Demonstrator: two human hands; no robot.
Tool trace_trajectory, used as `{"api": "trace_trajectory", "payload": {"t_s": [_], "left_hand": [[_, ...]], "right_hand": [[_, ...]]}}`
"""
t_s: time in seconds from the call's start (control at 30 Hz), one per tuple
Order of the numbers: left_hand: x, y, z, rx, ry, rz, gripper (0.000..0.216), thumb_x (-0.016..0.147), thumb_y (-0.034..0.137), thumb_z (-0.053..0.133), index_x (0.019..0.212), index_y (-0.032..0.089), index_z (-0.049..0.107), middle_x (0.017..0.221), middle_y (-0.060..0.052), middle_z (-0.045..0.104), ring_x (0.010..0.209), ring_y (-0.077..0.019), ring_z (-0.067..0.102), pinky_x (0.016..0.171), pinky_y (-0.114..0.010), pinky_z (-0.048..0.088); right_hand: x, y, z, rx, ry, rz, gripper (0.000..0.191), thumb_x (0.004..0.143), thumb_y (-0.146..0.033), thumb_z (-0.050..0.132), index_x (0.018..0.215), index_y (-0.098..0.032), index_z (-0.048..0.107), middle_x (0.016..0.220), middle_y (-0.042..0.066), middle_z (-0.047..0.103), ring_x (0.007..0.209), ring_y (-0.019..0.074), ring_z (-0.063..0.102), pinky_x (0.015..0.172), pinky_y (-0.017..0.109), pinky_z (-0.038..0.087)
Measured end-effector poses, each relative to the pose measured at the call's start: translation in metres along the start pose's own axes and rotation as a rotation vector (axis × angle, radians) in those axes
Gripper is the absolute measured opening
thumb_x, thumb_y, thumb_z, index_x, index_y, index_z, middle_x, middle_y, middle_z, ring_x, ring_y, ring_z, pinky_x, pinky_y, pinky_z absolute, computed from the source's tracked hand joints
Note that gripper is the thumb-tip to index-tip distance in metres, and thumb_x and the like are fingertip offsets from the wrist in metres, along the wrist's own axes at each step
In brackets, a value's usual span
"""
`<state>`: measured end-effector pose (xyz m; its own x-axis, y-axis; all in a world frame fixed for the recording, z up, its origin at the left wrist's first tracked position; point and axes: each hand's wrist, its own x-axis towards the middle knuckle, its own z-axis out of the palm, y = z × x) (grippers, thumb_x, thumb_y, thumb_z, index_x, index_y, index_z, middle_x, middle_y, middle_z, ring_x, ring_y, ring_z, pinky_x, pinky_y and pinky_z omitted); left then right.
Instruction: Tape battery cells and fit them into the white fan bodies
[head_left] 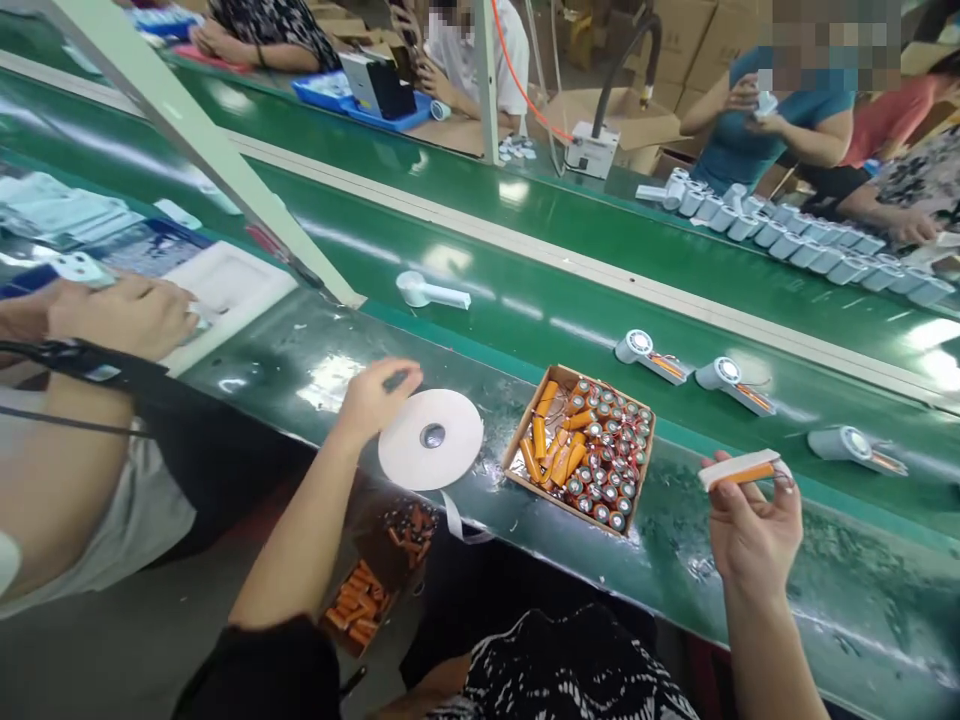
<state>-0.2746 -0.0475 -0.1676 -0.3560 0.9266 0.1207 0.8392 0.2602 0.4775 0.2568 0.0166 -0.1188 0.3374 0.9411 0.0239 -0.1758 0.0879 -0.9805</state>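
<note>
My right hand (752, 528) is raised over the near edge of the green bench and pinches a white handle piece with an orange battery (744, 470) in it. My left hand (373, 397) reaches to the left and its fingertips close on the top edge of a flat white tape roll (431, 438) lying on the bench. Between the two hands stands an open cardboard box (582, 449) filled with orange batteries with red wires.
Three white fan parts (646, 355) (731, 381) (855, 446) and a small white fan (430, 291) lie on the green conveyor belt. A co-worker's arm (90, 330) works at the left beside a white tray (229, 283). More people sit across the line behind rows of white parts (795, 240). Boxes of batteries (371, 585) sit below the bench.
</note>
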Motion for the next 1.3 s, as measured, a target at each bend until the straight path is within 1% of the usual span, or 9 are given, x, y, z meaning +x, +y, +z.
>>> {"api": "trace_trajectory", "payload": {"t_s": [0.17, 0.27, 0.5, 0.63, 0.73, 0.8, 0.93, 1.1, 1.3], "left_hand": [[0.138, 0.025, 0.011, 0.256, -0.077, 0.103, 0.066, 0.103, 0.047, 0.048, 0.159, 0.013, 0.056, 0.174, -0.018, 0.045, 0.166, -0.0382, 0.027, 0.136, -0.058, 0.023], [0.191, 0.028, 0.018, 0.391, -0.147, 0.097, 0.075, 0.104, 0.051, 0.047, 0.169, 0.015, 0.043, 0.180, -0.018, 0.033, 0.168, -0.0424, 0.016, 0.134, -0.065, 0.021], [0.245, 0.039, 0.007, 0.481, -0.096, 0.076, 0.059, 0.106, 0.036, 0.033, 0.157, 0.013, 0.055, 0.161, -0.028, 0.051, 0.149, -0.0449, 0.043, 0.114, -0.061, 0.046], [0.248, 0.080, 0.030, 0.501, -0.228, 0.439, 0.054, 0.111, 0.042, 0.030, 0.142, 0.022, 0.069, 0.155, -0.019, 0.059, 0.144, -0.0374, 0.050, 0.114, -0.054, 0.048], [0.235, 0.127, 0.068, 0.461, -0.402, 0.786, 0.045, 0.108, 0.031, 0.038, 0.130, 0.024, 0.076, 0.145, -0.015, 0.066, 0.145, -0.0334, 0.048, 0.119, -0.050, 0.046], [0.224, 0.158, 0.092, 0.450, -0.491, 0.861, 0.037, 0.101, 0.021, 0.047, 0.119, 0.023, 0.080, 0.142, -0.015, 0.068, 0.146, -0.0344, 0.047, 0.122, -0.053, 0.043], [0.219, 0.200, 0.116, 0.481, -0.549, 0.693, 0.024, 0.092, 0.019, 0.061, 0.103, 0.018, 0.082, 0.136, -0.019, 0.073, 0.140, -0.0430, 0.052, 0.116, -0.060, 0.045], [0.241, 0.214, 0.106, 0.462, -0.595, 0.584, 0.019, 0.092, 0.034, 0.068, 0.098, 0.025, 0.083, 0.113, -0.009, 0.083, 0.109, -0.0315, 0.072, 0.101, -0.040, 0.053], [0.235, 0.216, 0.106, 0.425, -0.495, 0.522, 0.038, 0.103, 0.043, 0.051, 0.129, 0.026, 0.074, 0.119, -0.012, 0.081, 0.111, -0.0315, 0.075, 0.100, -0.037, 0.053]], "right_hand": [[0.001, 0.004, -0.006, 0.001, -0.001, 0.010, 0.065, 0.054, -0.024, 0.103, 0.111, -0.031, 0.073, 0.097, 0.008, 0.086, 0.087, 0.0296, 0.085, 0.078, 0.041, 0.072], [-0.002, 0.010, -0.019, -0.051, 0.018, 0.015, 0.064, 0.056, -0.027, 0.103, 0.113, -0.030, 0.075, 0.098, 0.011, 0.086, 0.086, 0.0325, 0.085, 0.082, 0.049, 0.073], [-0.003, 0.017, -0.057, -0.144, 0.122, 0.053, 0.062, 0.058, -0.031, 0.102, 0.114, -0.032, 0.075, 0.099, 0.011, 0.086, 0.088, 0.0363, 0.085, 0.083, 0.055, 0.072], [0.009, 0.011, -0.050, -0.122, 0.141, 0.053, 0.065, 0.056, -0.032, 0.104, 0.111, -0.030, 0.071, 0.095, 0.010, 0.086, 0.086, 0.0348, 0.086, 0.079, 0.051, 0.073], [0.026, 0.004, -0.016, -0.092, 0.009, -0.003, 0.067, 0.058, -0.035, 0.105, 0.112, -0.029, 0.066, 0.097, 0.009, 0.086, 0.086, 0.0334, 0.086, 0.079, 0.050, 0.072], [0.043, 0.000, 0.018, -0.087, -0.145, -0.069, 0.065, 0.062, -0.037, 0.104, 0.114, -0.029, 0.064, 0.102, 0.008, 0.087, 0.091, 0.0316, 0.086, 0.080, 0.047, 0.073], [0.094, 0.006, 0.100, -0.129, -0.508, -0.149, 0.061, 0.072, -0.046, 0.097, 0.121, -0.027, 0.066, 0.111, 0.006, 0.086, 0.105, 0.0283, 0.084, 0.093, 0.045, 0.071], [0.147, 0.033, 0.192, -0.486, -0.792, -0.235, 0.049, 0.088, -0.033, 0.079, 0.135, -0.022, 0.069, 0.116, 0.004, 0.085, 0.112, 0.0233, 0.081, 0.106, 0.039, 0.063], [0.161, 0.049, 0.229, -1.085, -1.008, -0.449, 0.039, 0.102, -0.024, 0.064, 0.140, -0.018, 0.069, 0.119, 0.009, 0.083, 0.108, 0.0242, 0.077, 0.098, 0.031, 0.054]]}}
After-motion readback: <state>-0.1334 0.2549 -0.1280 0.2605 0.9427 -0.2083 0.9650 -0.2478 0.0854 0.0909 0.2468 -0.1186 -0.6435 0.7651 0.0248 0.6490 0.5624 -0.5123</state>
